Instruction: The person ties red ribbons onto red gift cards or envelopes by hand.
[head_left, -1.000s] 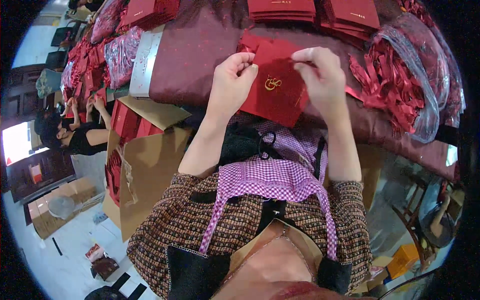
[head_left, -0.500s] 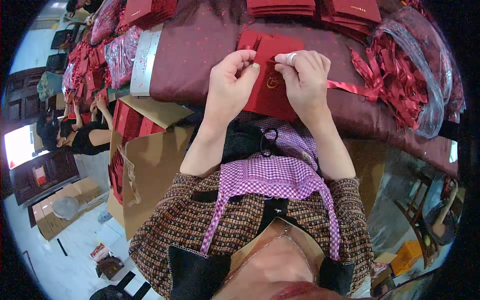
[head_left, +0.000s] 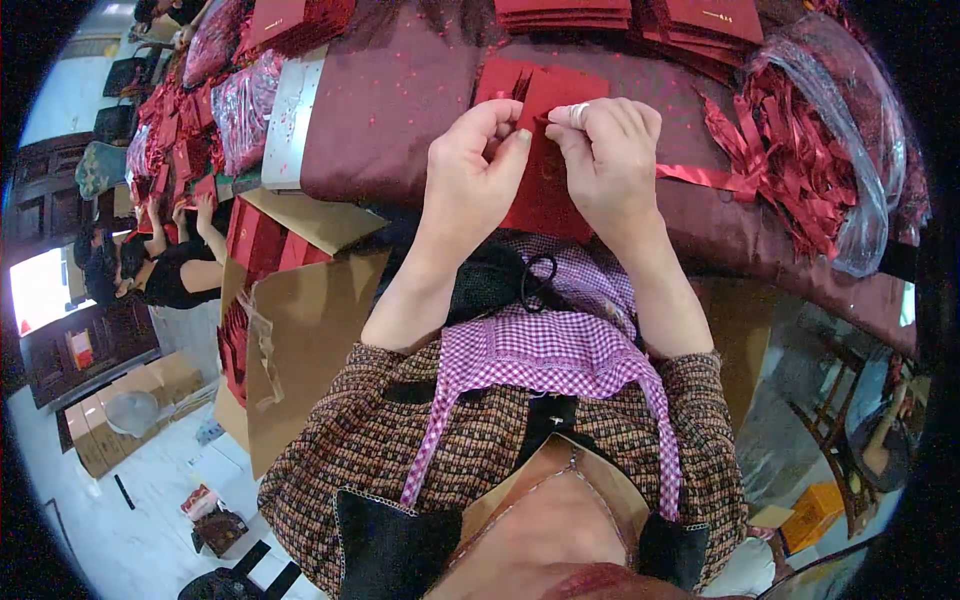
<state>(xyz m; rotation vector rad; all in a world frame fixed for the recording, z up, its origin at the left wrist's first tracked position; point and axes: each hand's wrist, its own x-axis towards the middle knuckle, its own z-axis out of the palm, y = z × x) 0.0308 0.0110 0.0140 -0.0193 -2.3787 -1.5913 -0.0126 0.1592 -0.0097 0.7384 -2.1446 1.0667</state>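
Flat on the table edge before me lies a red paper bag with a small gold emblem, now mostly covered by my right hand. My left hand hovers over its left side, thumb and forefinger curled toward each other; what is between them, if anything, blends into the red. Above the right side, my right hand, wearing a ring, pinches at the fingertips. A tiny dark red bit shows there, too small to name. Beside my right wrist a red satin ribbon runs to a ribbon bundle.
Stacks of red bags line the table's far side. Clear plastic wraps the ribbons at right. A cardboard box holding red bags stands at left. Farther left, another person's hands reach toward a heap of red pieces.
My left hand has shifted slightly right, toward the right hand. My right hand stays nearly in place. At far left, the other person's hands have moved a little.
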